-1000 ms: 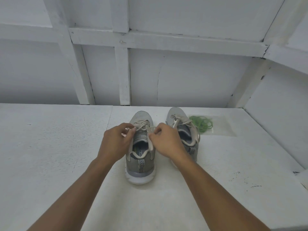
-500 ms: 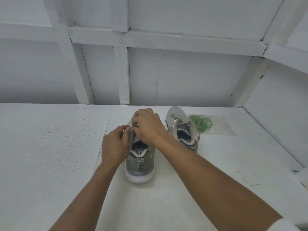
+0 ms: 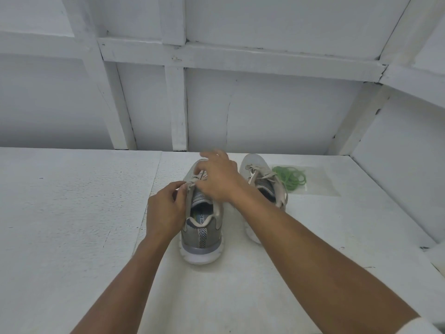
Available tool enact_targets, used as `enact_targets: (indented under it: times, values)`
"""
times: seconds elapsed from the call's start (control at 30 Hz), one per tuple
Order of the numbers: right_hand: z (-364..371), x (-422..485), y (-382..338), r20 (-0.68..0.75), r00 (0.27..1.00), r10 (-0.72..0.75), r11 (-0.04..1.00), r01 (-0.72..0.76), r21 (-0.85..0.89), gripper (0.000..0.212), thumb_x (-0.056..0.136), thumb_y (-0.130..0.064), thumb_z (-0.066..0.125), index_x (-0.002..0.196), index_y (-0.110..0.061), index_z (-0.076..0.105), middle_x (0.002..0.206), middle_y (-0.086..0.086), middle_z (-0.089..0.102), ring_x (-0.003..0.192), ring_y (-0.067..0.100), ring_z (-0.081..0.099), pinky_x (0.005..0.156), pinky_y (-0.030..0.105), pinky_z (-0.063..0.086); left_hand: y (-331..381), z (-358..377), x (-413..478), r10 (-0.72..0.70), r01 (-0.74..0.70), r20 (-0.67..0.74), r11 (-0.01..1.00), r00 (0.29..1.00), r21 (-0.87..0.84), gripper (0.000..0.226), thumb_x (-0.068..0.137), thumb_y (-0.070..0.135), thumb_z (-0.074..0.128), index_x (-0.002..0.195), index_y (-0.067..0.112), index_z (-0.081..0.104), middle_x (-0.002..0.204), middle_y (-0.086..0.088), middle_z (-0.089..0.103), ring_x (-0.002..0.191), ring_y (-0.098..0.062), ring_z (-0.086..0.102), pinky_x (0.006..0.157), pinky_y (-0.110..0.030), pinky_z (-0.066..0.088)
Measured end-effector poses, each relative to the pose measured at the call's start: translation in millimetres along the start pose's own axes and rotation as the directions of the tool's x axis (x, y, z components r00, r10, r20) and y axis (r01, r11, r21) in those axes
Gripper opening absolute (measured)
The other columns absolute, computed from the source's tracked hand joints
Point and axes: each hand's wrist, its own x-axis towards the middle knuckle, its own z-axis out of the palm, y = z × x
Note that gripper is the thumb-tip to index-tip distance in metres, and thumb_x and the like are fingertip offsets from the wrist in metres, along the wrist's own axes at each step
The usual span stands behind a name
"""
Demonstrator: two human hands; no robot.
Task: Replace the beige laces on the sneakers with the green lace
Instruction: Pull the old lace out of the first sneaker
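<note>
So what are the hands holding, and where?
The left hand pinches the beige fabric lace at the grey mesh sneaker's top eyelets; the right hand's hold is blurred.

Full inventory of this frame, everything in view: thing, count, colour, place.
sneakers: 2, grey with white soles, side by side mid-table, heels toward the camera
beige laces: 2, beige, one threaded in each sneaker
green lace: 1, green, coiled on the bag right of the sneakers
plastic bag: 1, clear, flat on the table, far right
table: 1, white, under everything
wall: 1, white with beams, behind the table
left hand: 1, pinches the left sneaker's lace
right hand: 1, over the same sneaker's lacing; grip blurred
</note>
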Motion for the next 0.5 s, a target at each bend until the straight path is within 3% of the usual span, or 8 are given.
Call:
enact_targets:
  times: [0.13, 0.27, 0.37, 0.5]
  values:
    - [2, 1, 2, 0.005, 1.000, -0.013, 1.000, 0.013, -0.025, 0.012, 0.093, -0.029, 0.060, 0.096, -0.021, 0.069, 0.142, -0.008, 0.046, 0.143, 0.023, 0.015, 0.106, 0.043, 0.020, -1, 0, 1, -0.008, 0.008, 0.002, 1.000, 1.000, 0.004, 0.027, 0.098, 0.036, 0.050, 0.109, 0.023, 0.071, 0.085, 0.003, 0.070, 0.074, -0.008, 0.057, 0.060, -0.010, 0.037]
    - [-21, 3, 12, -0.245, 0.969, 0.044, 0.993, -0.069, -0.097, 0.005, 0.093, -0.018, 0.057, 0.090, -0.018, 0.061, 0.109, -0.002, 0.057, 0.115, 0.024, 0.044, 0.083, 0.036, 0.031, -2, 0, 1, -0.026, 0.026, 0.003, 1.000, 1.000, -0.008, 0.027, 0.098, 0.035, 0.051, 0.110, 0.023, 0.071, 0.079, 0.007, 0.065, 0.074, -0.009, 0.057, 0.060, -0.010, 0.036]
    - [-30, 5, 22, -0.361, 0.925, 0.121, 0.983, -0.162, -0.085, 0.011, 0.091, -0.008, 0.052, 0.098, -0.013, 0.059, 0.113, 0.003, 0.055, 0.112, 0.027, 0.045, 0.084, 0.036, 0.032, -2, 1, 1, -0.034, 0.034, 0.009, 0.999, 0.999, -0.017, 0.026, 0.098, 0.034, 0.050, 0.110, 0.023, 0.071, 0.083, 0.006, 0.068, 0.074, -0.007, 0.057, 0.061, -0.011, 0.037]
    - [-19, 4, 20, -0.286, 0.951, 0.120, 0.991, -0.131, -0.021, 0.032, 0.090, -0.010, 0.051, 0.122, -0.012, 0.052, 0.131, 0.003, 0.048, 0.125, 0.026, 0.038, 0.097, 0.040, 0.033, -2, 1, 0, -0.041, 0.041, 0.004, 0.999, 0.999, -0.016, 0.027, 0.099, 0.034, 0.050, 0.111, 0.023, 0.071, 0.087, 0.003, 0.070, 0.076, -0.009, 0.057, 0.061, -0.013, 0.037]
